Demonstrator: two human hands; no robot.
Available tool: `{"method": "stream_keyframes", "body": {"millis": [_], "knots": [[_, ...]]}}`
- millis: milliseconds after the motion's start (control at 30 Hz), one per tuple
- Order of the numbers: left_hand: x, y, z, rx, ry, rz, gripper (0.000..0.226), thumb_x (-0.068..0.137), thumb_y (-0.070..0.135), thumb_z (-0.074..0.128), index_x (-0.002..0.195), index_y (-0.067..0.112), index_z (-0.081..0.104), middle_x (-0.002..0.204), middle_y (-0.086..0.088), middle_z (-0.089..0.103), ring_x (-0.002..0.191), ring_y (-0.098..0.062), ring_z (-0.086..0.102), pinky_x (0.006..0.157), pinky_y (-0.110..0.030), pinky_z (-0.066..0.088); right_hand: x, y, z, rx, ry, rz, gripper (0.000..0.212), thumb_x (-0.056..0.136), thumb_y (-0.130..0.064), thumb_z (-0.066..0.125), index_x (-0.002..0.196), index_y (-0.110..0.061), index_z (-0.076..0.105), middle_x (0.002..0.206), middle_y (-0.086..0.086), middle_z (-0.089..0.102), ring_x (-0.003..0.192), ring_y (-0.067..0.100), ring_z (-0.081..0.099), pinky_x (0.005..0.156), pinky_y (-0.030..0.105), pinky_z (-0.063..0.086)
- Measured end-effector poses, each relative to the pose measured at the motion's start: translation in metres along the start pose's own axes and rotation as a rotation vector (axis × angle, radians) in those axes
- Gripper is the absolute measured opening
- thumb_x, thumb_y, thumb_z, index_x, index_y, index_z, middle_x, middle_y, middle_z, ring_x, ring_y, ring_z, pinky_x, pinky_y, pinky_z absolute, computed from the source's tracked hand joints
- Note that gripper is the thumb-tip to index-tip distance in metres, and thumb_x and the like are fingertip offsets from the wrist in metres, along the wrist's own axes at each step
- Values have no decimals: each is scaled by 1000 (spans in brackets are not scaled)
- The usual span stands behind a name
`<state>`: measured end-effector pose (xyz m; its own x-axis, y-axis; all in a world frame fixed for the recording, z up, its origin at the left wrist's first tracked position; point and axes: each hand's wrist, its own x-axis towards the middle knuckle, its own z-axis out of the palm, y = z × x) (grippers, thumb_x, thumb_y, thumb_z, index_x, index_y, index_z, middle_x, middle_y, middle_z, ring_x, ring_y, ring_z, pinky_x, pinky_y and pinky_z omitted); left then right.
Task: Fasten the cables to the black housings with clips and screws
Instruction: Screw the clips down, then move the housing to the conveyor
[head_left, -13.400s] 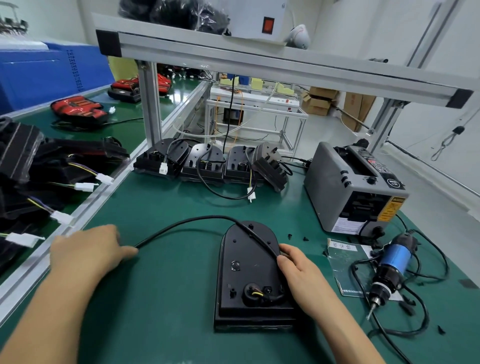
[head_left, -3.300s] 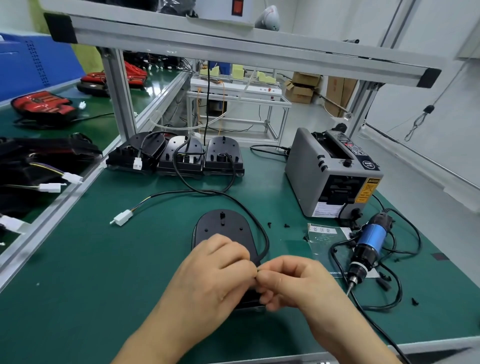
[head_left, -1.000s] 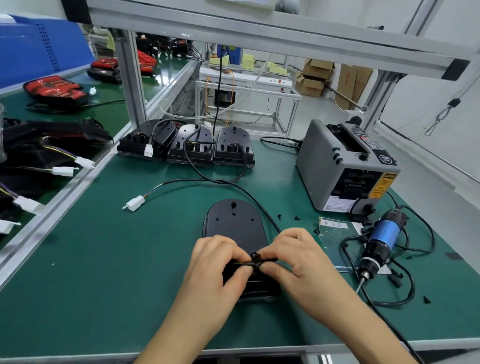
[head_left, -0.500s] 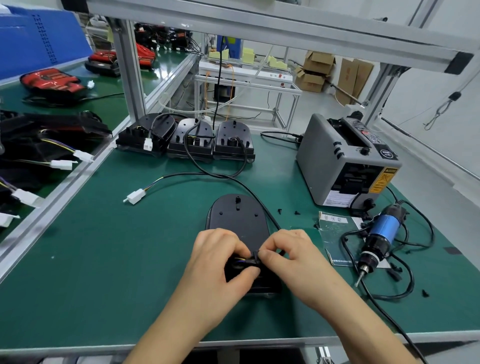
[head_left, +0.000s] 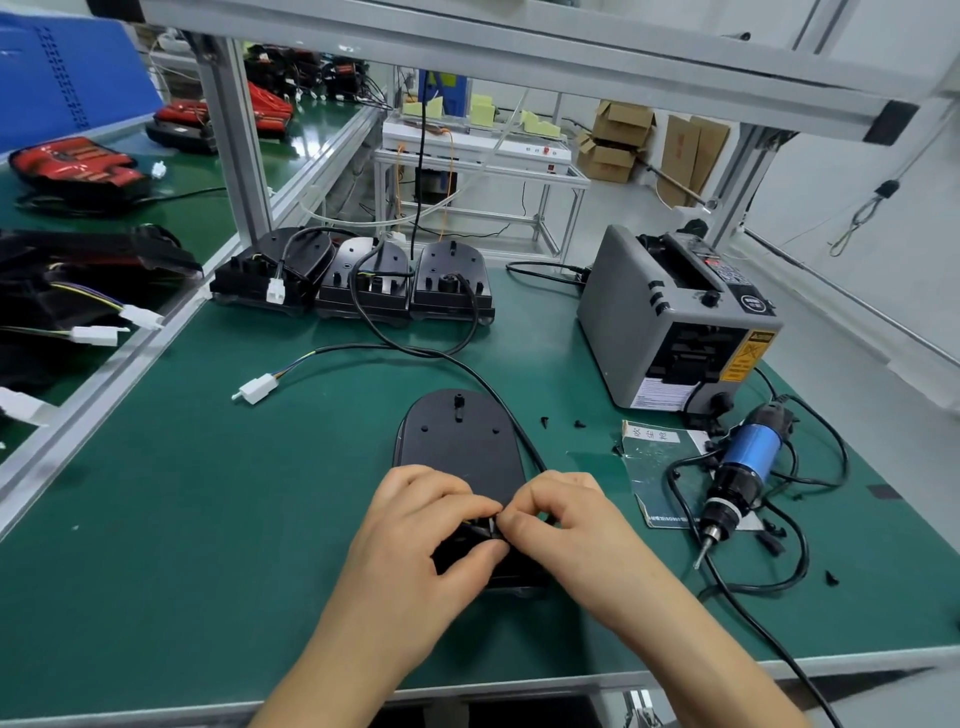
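Both hands are hunched over the near end of the black housing (head_left: 460, 452), which lies flat on the green counter (head_left: 182, 519) right in front of the person. The left hand (head_left: 415, 525) comes in from lower left with its fingers curled, thumb underneath, grip pinching a small black piece – looks like a clip (head_left: 485, 530), mostly hidden. The right hand (head_left: 566, 525) mirrors it from the other side, fingertips pressed together on the same bit, knuckles up. The cable (head_left: 431, 353) runs from under the right hand along the housing's right edge and loops back to a white connector (head_left: 257, 388). A blue electric screwdriver (head_left: 737, 473) lies off to the right, untouched – a few loose black screws (head_left: 545, 422) between it and the housing.
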<state>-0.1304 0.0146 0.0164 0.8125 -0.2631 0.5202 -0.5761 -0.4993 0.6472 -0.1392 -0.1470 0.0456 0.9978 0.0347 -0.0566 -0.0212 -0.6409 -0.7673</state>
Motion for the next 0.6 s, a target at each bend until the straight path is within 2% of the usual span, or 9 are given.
{"method": "stream_keyframes", "body": {"millis": [67, 133, 233, 333, 467, 600], "knots": [[-1, -1, 1, 4, 8, 1, 25, 72, 40, 67, 88, 23, 74, 87, 17, 60, 95, -4, 47, 85, -11, 35, -1, 1, 0, 4, 13, 1, 21, 82, -32, 62, 62, -36, 57, 79, -19, 55, 102, -1, 39, 88, 23, 35], [-1, -2, 1, -1, 14, -8, 24, 71, 37, 71, 89, 22, 75, 88, 16, 61, 95, -4, 47, 86, -11, 36, -3, 1, -1, 38, 15, 19, 15, 79, -34, 65, 66, -36, 59, 85, -16, 56, 100, -2, 42, 81, 20, 36], [-2, -2, 1, -16, 17, -13, 28, 73, 43, 65, 90, 23, 74, 90, 19, 61, 97, -2, 48, 87, -11, 36, 6, 6, -19, 30, 83, -8, 18, 81, -24, 68, 67, -33, 61, 80, -14, 62, 81, -5, 53, 73, 16, 36], [-4, -3, 2, -26, 21, -27, 26, 73, 42, 65, 91, 25, 74, 91, 22, 59, 99, 0, 48, 88, -10, 35, 32, 21, -59, -246, 239, 90, 23, 86, -18, 61, 70, -33, 57, 79, -16, 61, 73, -2, 54, 70, 23, 39], [-4, -3, 3, -18, 16, -38, 22, 72, 38, 69, 90, 27, 74, 90, 23, 59, 101, 0, 47, 89, -8, 33, 67, 49, -89, -609, 190, 297, 14, 87, -20, 55, 77, -23, 64, 87, -3, 69, 81, 17, 60, 65, 25, 40], [-4, -4, 3, -10, 15, -45, 21, 71, 33, 71, 91, 28, 73, 91, 24, 58, 103, 2, 46, 90, -6, 32, 87, 62, -84, -703, 191, 335, 29, 84, -33, 62, 63, -13, 56, 70, 7, 63, 73, 27, 59, 57, 27, 38]]}}
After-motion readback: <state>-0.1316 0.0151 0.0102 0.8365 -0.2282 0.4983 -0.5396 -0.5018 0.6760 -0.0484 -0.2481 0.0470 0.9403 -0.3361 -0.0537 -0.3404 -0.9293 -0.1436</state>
